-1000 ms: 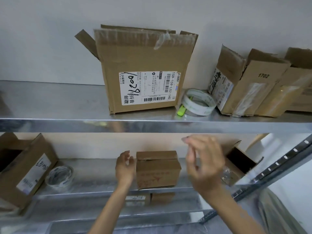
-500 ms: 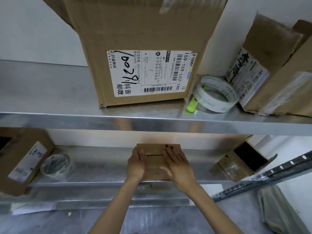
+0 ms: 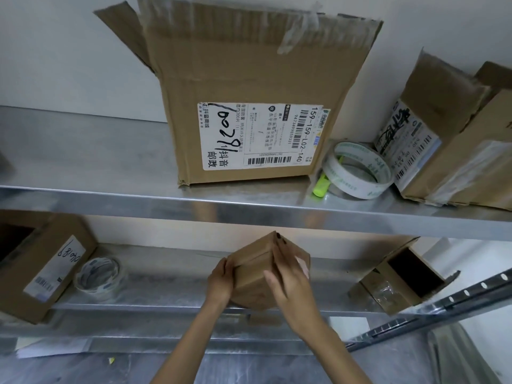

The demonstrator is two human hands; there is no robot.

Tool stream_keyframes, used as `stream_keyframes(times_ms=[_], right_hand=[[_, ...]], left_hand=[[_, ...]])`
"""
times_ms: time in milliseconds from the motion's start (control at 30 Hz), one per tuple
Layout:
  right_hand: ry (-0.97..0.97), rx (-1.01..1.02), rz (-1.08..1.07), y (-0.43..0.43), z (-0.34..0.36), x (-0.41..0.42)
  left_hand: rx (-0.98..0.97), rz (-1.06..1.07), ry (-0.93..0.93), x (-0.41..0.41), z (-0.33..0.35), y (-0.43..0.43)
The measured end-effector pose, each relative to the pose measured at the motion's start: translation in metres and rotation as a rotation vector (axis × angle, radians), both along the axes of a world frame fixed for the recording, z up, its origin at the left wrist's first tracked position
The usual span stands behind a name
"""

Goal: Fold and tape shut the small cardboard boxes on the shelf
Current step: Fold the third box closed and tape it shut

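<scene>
Hands on small box (image 3: 255, 284), mid lower shelf (image 3: 166, 275).
Your left hand (image 3: 220, 284) grips the small box at its left edge, fingers curled round the corner. Your right hand (image 3: 291, 281) holds it from the right, fingers laid over the closed top flaps, thumb on the near face. The box is tilted, one corner toward you; can't tell if its base touches the shelf. On the same shelf: tape roll (image 3: 94, 292) and labelled box (image 3: 52, 273) well off to the left, open box (image 3: 388, 289) to the right. On the upper shelf (image 3: 83, 151): big box (image 3: 249, 79) with flaps up, second tape roll (image 3: 357, 189) just beside it, green marker (image 3: 321, 187) touching that roll.
</scene>
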State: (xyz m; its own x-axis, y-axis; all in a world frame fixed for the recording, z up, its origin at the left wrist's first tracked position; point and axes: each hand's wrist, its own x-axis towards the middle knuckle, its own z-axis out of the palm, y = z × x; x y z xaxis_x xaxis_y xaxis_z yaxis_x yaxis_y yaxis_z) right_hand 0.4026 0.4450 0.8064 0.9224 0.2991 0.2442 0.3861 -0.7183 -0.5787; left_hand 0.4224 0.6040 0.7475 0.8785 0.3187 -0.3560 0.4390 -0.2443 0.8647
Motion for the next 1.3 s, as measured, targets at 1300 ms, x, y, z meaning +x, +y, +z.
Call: stream_keyframes(times_ms=[1300], right_hand=[[0.021,-0.195,0.341,0.056,-0.022,-0.006]], left_hand=[[-0.417,0.144,-0.049,0.009,-0.001,0.03]])
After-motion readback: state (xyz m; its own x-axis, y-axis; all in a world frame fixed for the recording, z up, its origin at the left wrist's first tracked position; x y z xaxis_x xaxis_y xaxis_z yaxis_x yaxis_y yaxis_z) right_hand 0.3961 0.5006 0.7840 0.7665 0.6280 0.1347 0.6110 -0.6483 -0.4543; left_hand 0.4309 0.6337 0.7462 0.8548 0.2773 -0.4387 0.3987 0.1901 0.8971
